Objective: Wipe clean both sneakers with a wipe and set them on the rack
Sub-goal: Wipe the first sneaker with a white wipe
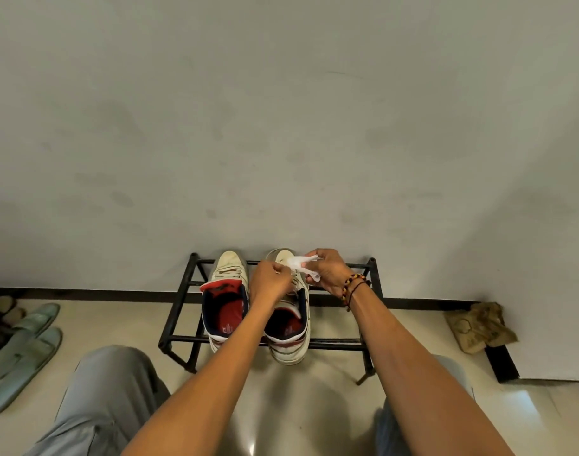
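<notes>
Two sneakers already sit side by side on the black rack at the lower centre of the frame, toes toward the wall: the left sneaker and the right sneaker, whose heel overhangs the front bar. Our left hand hovers over the right sneaker's laces with its fingers curled, pinching one end of the white wipe, or perhaps a lace; the view is too small to be sure. Our right hand grips the other end of the wipe, fingers closed round it, just above the toe.

We judge the step in hand to be spreading or folding the wipe before a pass over the right sneaker. To do it well, we should keep the wipe taut between both hands, fold it to a fresh face, then steady the shoe with the left hand while the right one wipes from toe toward heel.

Room is fair. The rack stands close against the wall, so the toes leave little space behind; the bare floor between our knees is the open side for lifting a shoe out. Green slippers lie at the lower left, a brown cloth at the lower right, both well apart from the rack.
</notes>
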